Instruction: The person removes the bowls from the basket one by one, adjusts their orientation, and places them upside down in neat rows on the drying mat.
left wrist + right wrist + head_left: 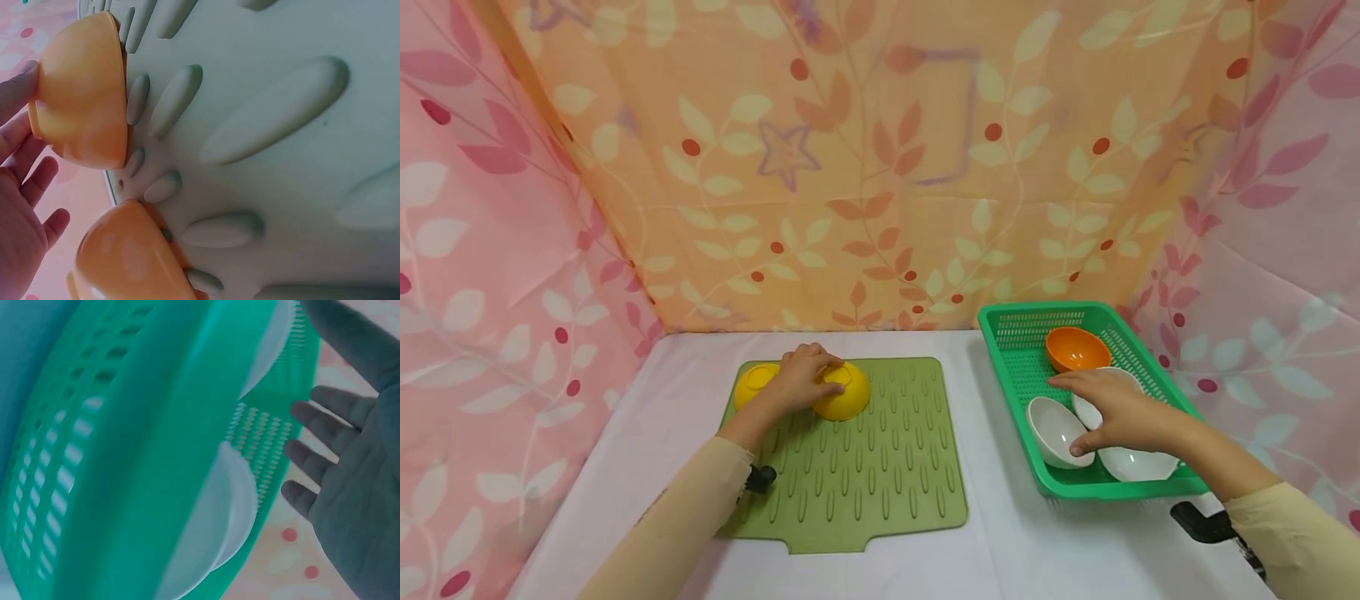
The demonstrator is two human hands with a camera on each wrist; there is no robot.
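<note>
Two yellow bowls sit upside down near the far edge of a green ribbed drying mat point(880, 467). My left hand point(801, 383) pinches the foot of the right yellow bowl point(850, 398) between thumb and fingers. The other yellow bowl point(752, 382) stands just left, partly hidden by that hand. In the left wrist view, the gripped bowl point(81, 94) has its rim down at the mat. My right hand point(1123, 417) hovers over a green basket point(1011, 358), fingers spread and holding nothing. Below it lie a white bowl point(1054, 429) and other white bowls, partly covered by the hand.
An orange bowl point(1077, 348) lies at the basket's far end. A white cloth point(977, 533) covers the table under mat and basket. Patterned fabric point(880, 167) hangs behind the table and along both sides.
</note>
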